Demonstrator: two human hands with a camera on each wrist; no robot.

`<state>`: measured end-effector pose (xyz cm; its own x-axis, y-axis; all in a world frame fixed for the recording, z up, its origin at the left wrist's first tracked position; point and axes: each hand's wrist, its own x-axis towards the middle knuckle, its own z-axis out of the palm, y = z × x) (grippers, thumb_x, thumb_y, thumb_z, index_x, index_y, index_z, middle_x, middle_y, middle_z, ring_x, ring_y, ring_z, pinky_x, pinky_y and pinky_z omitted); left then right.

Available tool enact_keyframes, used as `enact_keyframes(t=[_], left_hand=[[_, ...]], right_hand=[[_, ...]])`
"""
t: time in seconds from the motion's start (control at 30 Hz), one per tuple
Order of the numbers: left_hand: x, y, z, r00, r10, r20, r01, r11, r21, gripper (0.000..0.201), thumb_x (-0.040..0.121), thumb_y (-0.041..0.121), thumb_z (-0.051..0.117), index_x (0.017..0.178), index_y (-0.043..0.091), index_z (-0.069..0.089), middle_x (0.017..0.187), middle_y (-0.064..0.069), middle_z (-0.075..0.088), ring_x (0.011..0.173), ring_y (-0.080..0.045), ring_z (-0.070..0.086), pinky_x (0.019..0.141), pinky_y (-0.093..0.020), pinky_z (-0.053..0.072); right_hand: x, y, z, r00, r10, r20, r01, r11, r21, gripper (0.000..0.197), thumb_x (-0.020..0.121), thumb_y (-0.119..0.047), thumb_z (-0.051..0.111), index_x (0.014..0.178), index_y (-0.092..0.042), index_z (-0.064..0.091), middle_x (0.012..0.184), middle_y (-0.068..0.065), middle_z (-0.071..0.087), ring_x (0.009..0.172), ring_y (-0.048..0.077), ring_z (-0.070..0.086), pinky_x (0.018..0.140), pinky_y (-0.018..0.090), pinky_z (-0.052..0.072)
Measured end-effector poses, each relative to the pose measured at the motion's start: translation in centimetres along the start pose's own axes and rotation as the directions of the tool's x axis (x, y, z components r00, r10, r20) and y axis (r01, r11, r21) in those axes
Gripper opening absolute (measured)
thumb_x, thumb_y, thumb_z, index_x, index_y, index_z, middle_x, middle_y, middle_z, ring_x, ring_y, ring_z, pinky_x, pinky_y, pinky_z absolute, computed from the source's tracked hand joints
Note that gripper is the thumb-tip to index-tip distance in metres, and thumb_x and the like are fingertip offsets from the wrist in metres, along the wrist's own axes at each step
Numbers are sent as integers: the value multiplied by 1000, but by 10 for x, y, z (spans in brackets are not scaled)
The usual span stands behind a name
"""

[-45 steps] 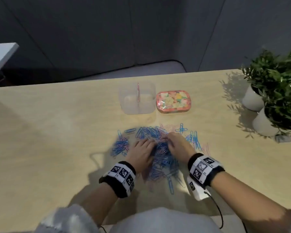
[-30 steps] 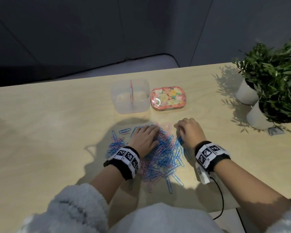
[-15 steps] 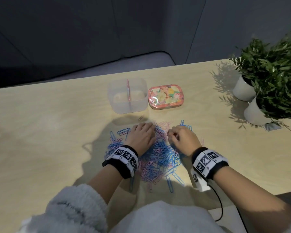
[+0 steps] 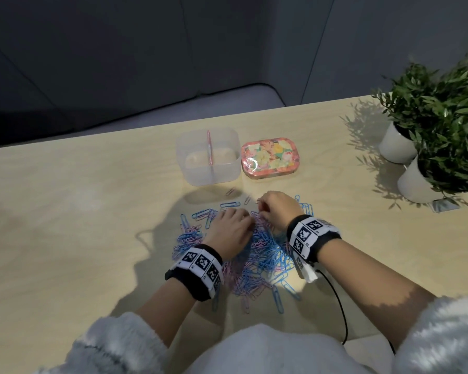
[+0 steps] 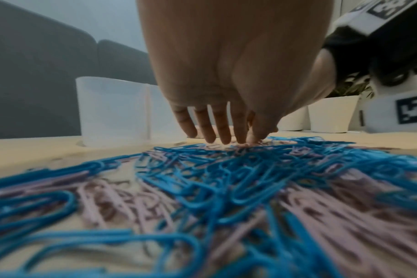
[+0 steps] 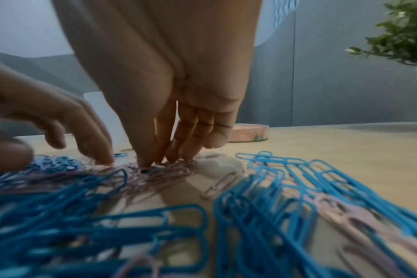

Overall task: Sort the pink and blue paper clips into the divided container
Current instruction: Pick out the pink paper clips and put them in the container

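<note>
On table point(image 4: 79, 211): paper clips point(image 4: 262, 255) heaped, axes mixed.

— Where are the paper clips point(image 4: 257, 255)?

— In a pile on the table point(image 4: 79, 211), right in front of me. My left hand point(image 4: 229, 230) and my right hand point(image 4: 277, 209) are both on the pile.

— And the container point(image 4: 208, 157)?

— Behind the pile. The tin point(image 4: 269, 157) sits just beside it, on its right. The two plant pots point(image 4: 411, 168) stand far off to the right.

Showing: divided container point(image 4: 208, 156) ×1; floral tin point(image 4: 269, 158) ×1; potted plants point(image 4: 438, 103) ×2; hands ×2; paper clips point(image 4: 262, 255), pink and blue, too many for counting.
</note>
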<state>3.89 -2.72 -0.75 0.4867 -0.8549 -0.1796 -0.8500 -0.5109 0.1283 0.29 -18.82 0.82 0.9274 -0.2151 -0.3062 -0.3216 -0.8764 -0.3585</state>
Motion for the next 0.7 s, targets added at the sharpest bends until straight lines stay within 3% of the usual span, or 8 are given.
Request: enact_keyframes(t=[0.13, 0.2, 0.27, 0.37, 0.5, 0.7], left_hand=[[-10, 3, 6, 1000, 12, -6, -12, 1000, 2, 43, 84, 37, 27, 107, 24, 60, 106, 1, 64, 97, -23, 60, 79, -35, 49], [-17, 0, 10, 999, 12, -51, -10, 999, 40, 39, 84, 35, 31, 108, 27, 60, 106, 3, 65, 94, -20, 63, 74, -32, 51], [-25, -3, 12, 997, 30, -65, -27, 998, 58, 36, 85, 34, 32, 109, 30, 59, 108, 4, 65, 95, -20, 63, 74, -32, 51], [-33, -4, 11, 998, 35, -60, -30, 996, 85, 34, 86, 36, 32, 99, 33, 64, 98, 8, 67, 91, -17, 64, 74, -31, 51], [-33, -3, 7, 996, 13, -91, -9, 999, 41, 37, 89, 39, 29, 91, 32, 66, 92, 10, 66, 87, -16, 62, 77, -33, 48], [-10, 4, 1, 996, -17, -90, 22, 998, 60, 38, 87, 38, 30, 94, 26, 66, 95, 6, 68, 88, -20, 63, 73, -33, 49]], right_hand=[[-2, -5, 2, 999, 23, 42, -21, 999, -26, 10, 86, -14, 54, 86, -12, 64, 99, 7, 66, 92, 28, 62, 75, 35, 47], [-3, -7, 2, 997, 41, 64, -39, 999, -32, 13, 86, -15, 53, 87, -9, 65, 96, 8, 66, 90, 29, 62, 74, 36, 48], [-2, -8, 2, 993, 59, 99, -55, 997, -46, 14, 86, -18, 53, 87, -8, 63, 93, 9, 65, 86, 30, 61, 73, 36, 48], [0, -9, 2, 989, 66, 134, -54, 995, -90, 9, 88, -17, 49, 84, -11, 55, 91, 10, 61, 78, 28, 55, 68, 34, 43], [-1, -8, 6, 998, 52, 33, -51, 997, -51, 16, 92, -15, 43, 96, -11, 57, 106, 10, 62, 91, 31, 59, 76, 38, 45], [-6, -12, 14, 998, 45, -37, -45, 999, 3, 16, 88, -23, 54, 97, -10, 59, 103, 9, 62, 97, 30, 58, 78, 37, 45]])
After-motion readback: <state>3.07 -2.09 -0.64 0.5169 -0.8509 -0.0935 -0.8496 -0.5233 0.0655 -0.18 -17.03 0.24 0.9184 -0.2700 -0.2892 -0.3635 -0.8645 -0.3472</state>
